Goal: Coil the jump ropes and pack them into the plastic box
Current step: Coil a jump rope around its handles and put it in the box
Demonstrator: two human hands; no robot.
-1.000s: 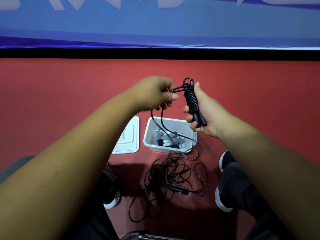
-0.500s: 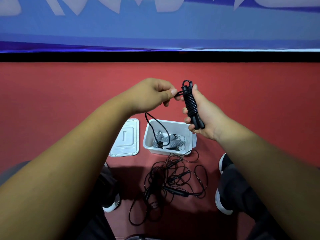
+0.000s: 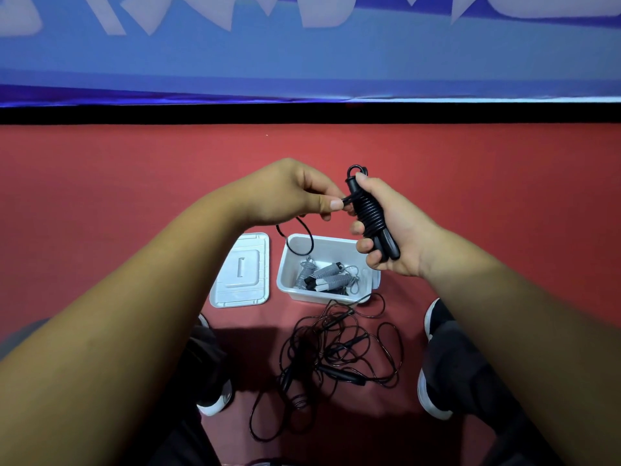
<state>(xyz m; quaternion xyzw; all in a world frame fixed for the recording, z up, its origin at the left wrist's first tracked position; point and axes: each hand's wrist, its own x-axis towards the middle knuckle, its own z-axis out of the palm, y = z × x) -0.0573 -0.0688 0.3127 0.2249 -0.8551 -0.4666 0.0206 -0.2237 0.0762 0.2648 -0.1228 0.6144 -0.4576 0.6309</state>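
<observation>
My right hand (image 3: pixel 391 230) grips the two black handles of a jump rope (image 3: pixel 369 215), with its cord wound tightly around them. My left hand (image 3: pixel 295 193) pinches the free end of that cord right beside the handles; a short loop of cord (image 3: pixel 299 242) hangs below my left hand, over the box. The white plastic box (image 3: pixel 292 280) stands open on the red floor and holds several coiled grey ropes (image 3: pixel 327 275). A tangle of loose black jump ropes (image 3: pixel 336 354) lies on the floor in front of the box.
The box's white lid (image 3: pixel 240 275) lies flat to the left of the box. My two shoes (image 3: pixel 431 358) and legs flank the rope tangle. A black strip and a blue banner (image 3: pixel 302 62) border the red floor at the back.
The hanging cord has grown much shorter as it was wound onto the handles. My left hand has come closer to the handles. The view has shifted slightly.
</observation>
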